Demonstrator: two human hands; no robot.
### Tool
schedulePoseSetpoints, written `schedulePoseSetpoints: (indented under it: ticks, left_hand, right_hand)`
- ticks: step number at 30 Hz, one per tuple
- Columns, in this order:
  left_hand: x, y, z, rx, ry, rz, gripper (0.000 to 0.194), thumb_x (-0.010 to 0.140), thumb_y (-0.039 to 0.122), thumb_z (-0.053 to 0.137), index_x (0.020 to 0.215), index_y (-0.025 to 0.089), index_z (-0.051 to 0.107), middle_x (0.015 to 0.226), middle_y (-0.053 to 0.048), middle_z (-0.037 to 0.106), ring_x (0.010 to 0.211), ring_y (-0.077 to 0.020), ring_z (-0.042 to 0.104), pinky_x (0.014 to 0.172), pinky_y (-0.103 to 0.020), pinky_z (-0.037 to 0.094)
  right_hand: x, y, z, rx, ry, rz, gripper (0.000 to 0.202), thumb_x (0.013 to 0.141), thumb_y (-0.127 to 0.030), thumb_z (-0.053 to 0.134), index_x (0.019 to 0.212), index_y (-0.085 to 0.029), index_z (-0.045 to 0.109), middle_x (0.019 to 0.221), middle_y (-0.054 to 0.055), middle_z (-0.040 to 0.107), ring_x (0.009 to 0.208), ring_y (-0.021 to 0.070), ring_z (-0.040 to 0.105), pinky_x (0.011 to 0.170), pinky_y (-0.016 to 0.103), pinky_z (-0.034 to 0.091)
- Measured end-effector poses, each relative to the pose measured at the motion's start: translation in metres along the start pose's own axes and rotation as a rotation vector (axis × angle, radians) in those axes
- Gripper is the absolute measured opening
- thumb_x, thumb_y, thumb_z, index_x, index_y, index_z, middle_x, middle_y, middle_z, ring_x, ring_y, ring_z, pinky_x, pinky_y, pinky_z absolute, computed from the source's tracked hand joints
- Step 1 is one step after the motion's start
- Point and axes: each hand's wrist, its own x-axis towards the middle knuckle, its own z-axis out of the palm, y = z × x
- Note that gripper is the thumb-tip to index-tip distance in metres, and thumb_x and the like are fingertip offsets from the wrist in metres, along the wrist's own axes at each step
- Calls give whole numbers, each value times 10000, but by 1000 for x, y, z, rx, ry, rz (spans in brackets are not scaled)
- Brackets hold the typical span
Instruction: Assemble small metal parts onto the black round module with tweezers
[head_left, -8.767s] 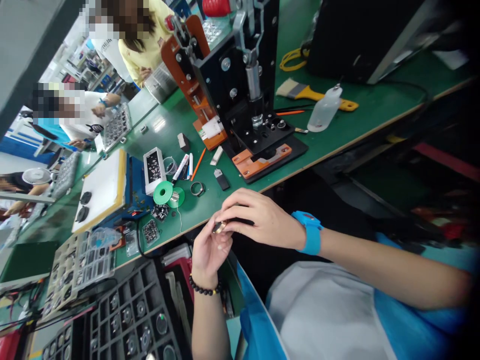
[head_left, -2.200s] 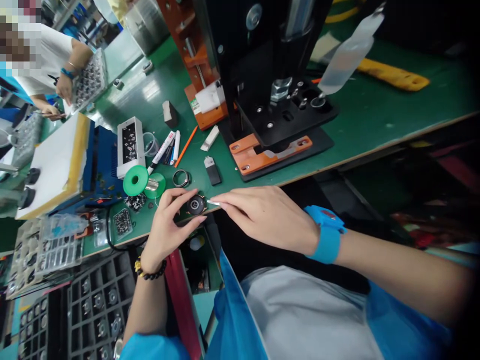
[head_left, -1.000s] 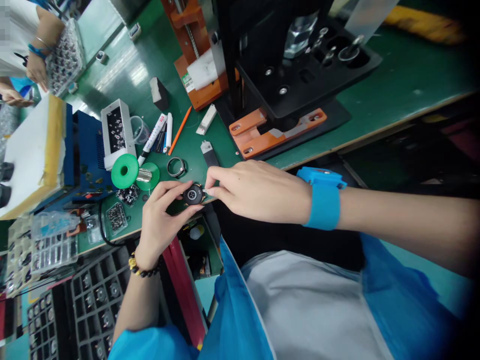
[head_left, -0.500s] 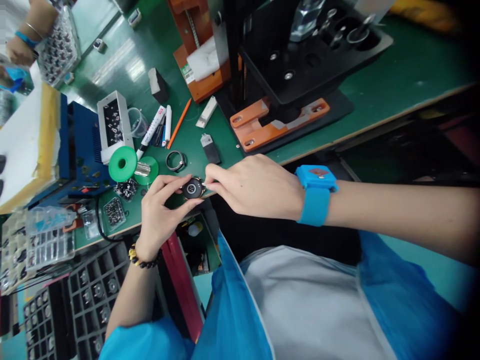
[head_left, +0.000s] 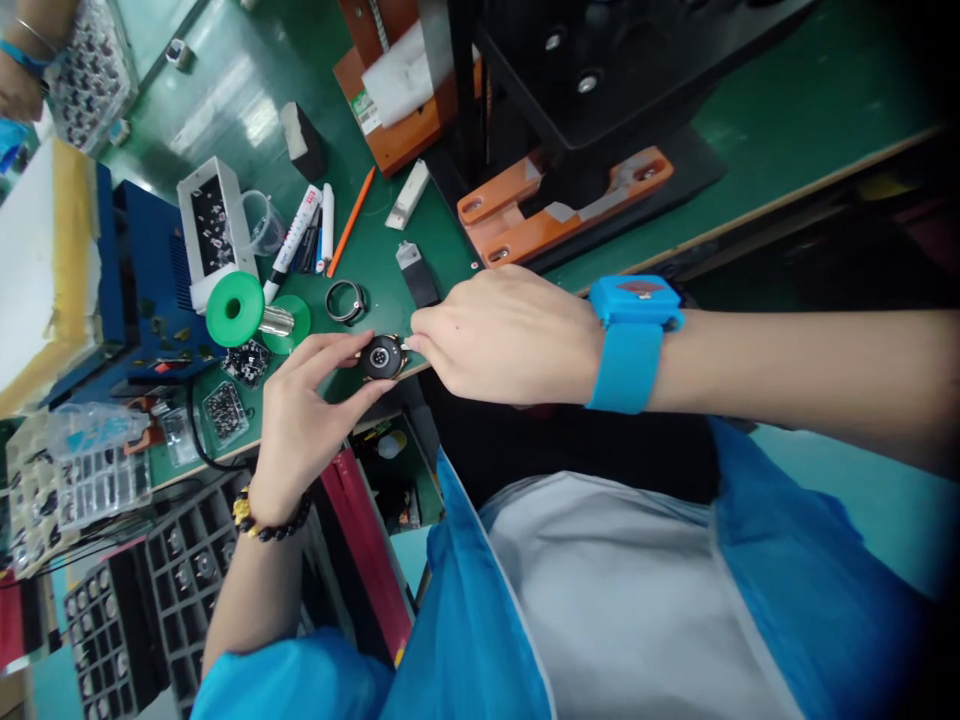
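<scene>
At the table's front edge, my left hand (head_left: 307, 400) grips a round black watch case (head_left: 381, 357) between thumb and fingers. Its back faces up, showing the sensor dots in the middle. My right hand (head_left: 502, 335) is closed in a pinch at the case's right side. A small pale tip (head_left: 406, 346) shows between its fingers and the case; the rest is hidden. Just beyond the case lies a round metal ring (head_left: 346, 301). A dark block with a grey tip (head_left: 417, 275) rests near my right fingertips.
To the left are a green solder spool (head_left: 234, 308), a white parts box (head_left: 214, 230) and a clear box of tiny parts (head_left: 225, 412). Markers (head_left: 296, 240) and an orange stick (head_left: 351, 222) lie behind. A black press with an orange fixture (head_left: 562, 205) stands right. Another person's hand (head_left: 21, 85) shows top left.
The view has shifted slightly, so the table items sit a little higher and further left. Both hands keep their places at the watch case, with the right hand still pinched at its side.
</scene>
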Motion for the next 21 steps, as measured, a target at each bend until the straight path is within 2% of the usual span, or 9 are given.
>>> schedulePoseSetpoints:
  ticks: [4,7,14,21]
  left_hand:
    - [1,-4,2,-27,29,19,513,834,370,891,1297,182,777,1197,-39,738,988,-119,699,932,-274,600]
    - [0,-7,5,-64,51,22,524,818,343,902,1291,157,778,1194,-54,737,989,-122,695,934,-285,603]
    - [-2,-10,8,-39,79,62,511,816,341,905,1273,146,785,1179,-64,747,984,-133,696,917,-306,608]
    - [-2,-11,8,-38,90,84,503,815,324,904,1269,142,784,1170,-70,745,977,-137,693,916,-314,604]
  right_hand:
    - [-1,0,6,-55,21,-42,343,1089,-322,383,1045,-137,668,827,139,667,881,325,696,596,354,177]
    - [-2,0,8,-60,46,-63,343,1084,-311,383,1039,-126,668,808,147,655,872,320,692,598,355,173]
    - [4,-3,-1,64,-29,41,303,1050,-299,447,946,-138,681,897,153,694,940,345,696,614,365,206]
    - [2,-3,4,11,8,9,320,1065,-314,429,998,-138,687,849,150,679,936,346,698,611,363,192]
